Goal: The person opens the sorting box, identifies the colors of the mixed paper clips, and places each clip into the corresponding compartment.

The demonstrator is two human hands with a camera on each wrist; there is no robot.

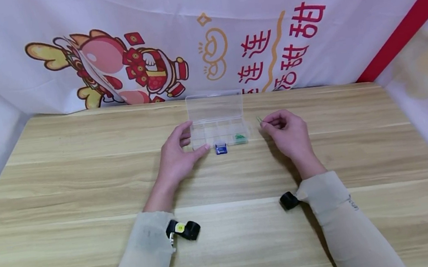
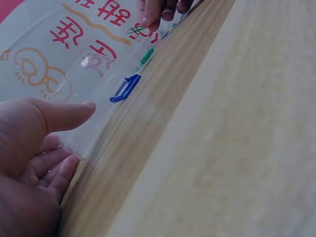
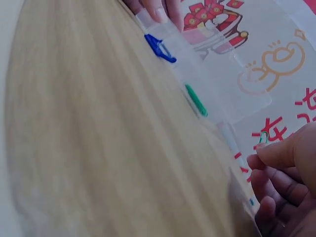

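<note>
A clear plastic compartment box stands at the back of the table, its transparent lid raised behind it. My left hand holds the box's left end, thumb along the front edge and fingers round the side. On the front is a blue latch, hanging open. Green paper clips lie in the front right compartment. Just right of the box, my right hand pinches one green paper clip between thumb and forefinger; its looped end sticks up past the fingertips.
The wood-grain table reaches back to a white printed cloth hanging behind the box. More cloth hangs at both sides. A black wrist camera sits on the left sleeve, another black camera on the right.
</note>
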